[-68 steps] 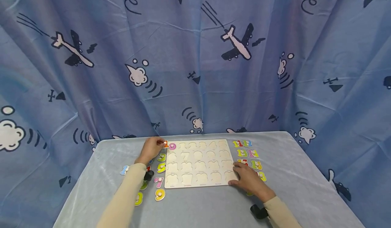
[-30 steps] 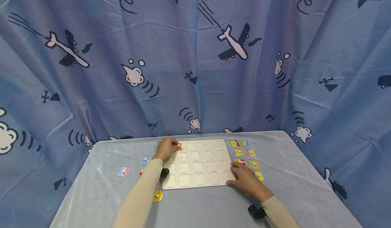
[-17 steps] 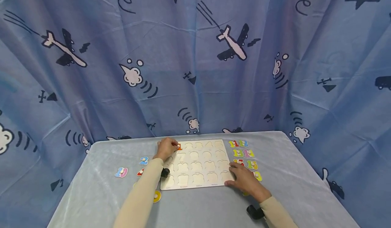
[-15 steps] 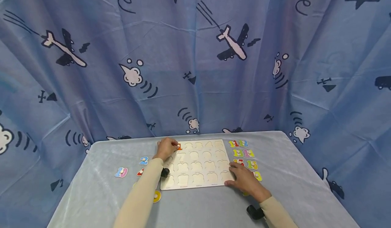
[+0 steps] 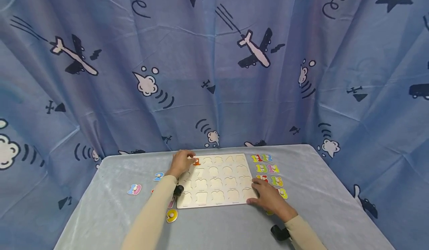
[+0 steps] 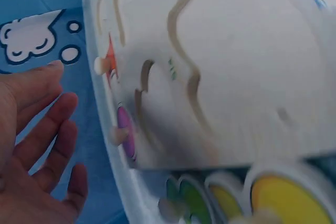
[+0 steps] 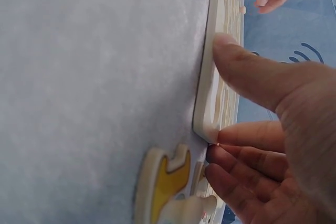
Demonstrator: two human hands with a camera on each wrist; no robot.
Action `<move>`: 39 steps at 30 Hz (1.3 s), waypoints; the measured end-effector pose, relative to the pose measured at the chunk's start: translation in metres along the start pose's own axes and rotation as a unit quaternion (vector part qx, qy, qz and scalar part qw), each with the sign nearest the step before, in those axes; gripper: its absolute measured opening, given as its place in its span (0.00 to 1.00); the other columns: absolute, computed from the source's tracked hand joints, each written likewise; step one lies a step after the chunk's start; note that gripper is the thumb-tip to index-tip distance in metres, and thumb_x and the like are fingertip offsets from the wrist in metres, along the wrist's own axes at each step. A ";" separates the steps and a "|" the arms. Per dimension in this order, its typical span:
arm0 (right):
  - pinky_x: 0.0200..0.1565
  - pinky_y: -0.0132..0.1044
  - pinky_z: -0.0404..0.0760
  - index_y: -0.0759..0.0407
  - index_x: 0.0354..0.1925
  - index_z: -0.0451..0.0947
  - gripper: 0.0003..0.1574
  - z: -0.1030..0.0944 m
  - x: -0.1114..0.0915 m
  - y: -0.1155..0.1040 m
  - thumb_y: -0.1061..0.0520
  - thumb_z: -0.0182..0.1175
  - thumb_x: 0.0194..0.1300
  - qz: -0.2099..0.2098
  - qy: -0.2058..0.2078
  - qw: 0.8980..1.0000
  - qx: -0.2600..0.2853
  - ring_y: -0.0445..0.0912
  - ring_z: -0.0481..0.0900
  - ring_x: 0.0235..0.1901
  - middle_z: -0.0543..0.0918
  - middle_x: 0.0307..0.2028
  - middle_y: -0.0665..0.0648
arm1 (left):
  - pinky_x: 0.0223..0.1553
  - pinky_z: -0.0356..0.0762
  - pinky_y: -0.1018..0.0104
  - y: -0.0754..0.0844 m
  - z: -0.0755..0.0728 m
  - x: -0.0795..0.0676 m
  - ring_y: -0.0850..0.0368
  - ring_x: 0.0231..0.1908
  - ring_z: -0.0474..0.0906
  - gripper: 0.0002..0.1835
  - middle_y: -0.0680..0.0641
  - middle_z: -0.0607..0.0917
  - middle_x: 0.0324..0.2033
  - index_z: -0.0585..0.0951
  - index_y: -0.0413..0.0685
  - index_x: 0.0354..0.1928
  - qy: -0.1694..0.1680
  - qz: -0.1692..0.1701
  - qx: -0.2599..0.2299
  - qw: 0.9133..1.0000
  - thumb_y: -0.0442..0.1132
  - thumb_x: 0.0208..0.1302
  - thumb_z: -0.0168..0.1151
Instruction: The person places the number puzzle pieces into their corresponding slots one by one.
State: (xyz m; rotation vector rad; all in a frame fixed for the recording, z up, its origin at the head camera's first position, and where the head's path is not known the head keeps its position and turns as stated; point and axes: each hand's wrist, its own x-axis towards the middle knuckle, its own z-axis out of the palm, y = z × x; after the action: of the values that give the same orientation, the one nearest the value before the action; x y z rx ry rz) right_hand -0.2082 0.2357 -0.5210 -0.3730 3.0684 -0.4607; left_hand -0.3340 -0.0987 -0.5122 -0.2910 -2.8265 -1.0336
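A pale number puzzle board (image 5: 222,205) lies on the table with many cut-out pockets. An orange-red 1 piece (image 5: 197,162) is in its top row, beside a purple 0 piece (image 6: 125,129) in the back left corner. My left hand (image 5: 181,163) is at that corner. In the left wrist view its fingers stand apart from the knob of the 1, holding nothing. With thumb at the front edge and fingers at the right edge, my right hand (image 5: 269,196) holds the board's near right corner. A yellow knobbed piece (image 7: 170,177) lies below that hand.
Right of the board lie two-digit pieces, among them an 11-12 pair (image 5: 262,158) and a 13-14 pair (image 5: 267,168). To the left are a blue 2 (image 5: 159,176), a 10 (image 5: 134,189) and a yellow 9 (image 5: 172,215). A patterned curtain (image 5: 187,104) hangs behind the table.
My left hand carried the 1 from beside the board onto the top row, right of the 0, then let go and drew slightly left. My right hand kept its place.
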 end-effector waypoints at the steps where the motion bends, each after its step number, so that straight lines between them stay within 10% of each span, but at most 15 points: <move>1: 0.61 0.54 0.74 0.67 0.56 0.79 0.45 0.000 0.000 0.000 0.42 0.77 0.46 0.000 0.000 1.000 0.000 0.59 0.75 0.62 0.76 0.62 0.63 | 0.56 0.71 0.49 0.000 -0.003 -0.002 0.46 0.48 0.81 0.14 0.46 0.88 0.42 0.86 0.43 0.49 0.000 0.004 -0.007 1.000 0.38 0.62 0.68; 39: 0.60 0.55 0.74 0.68 0.55 0.80 0.43 0.002 0.003 0.004 0.43 0.76 0.47 -0.018 0.007 1.000 -0.005 0.61 0.74 0.62 0.76 0.61 0.65 | 0.54 0.75 0.46 -0.047 -0.080 -0.067 0.45 0.52 0.79 0.18 0.42 0.85 0.50 0.82 0.44 0.54 0.042 -0.034 0.018 0.998 0.42 0.65 0.65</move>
State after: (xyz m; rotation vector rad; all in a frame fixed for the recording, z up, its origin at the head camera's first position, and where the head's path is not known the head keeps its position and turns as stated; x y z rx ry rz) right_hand -0.2119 0.2379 -0.5236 -0.4270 3.0831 -0.4502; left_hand -0.2757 -0.1949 -0.4923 -0.1443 -2.7942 -0.9837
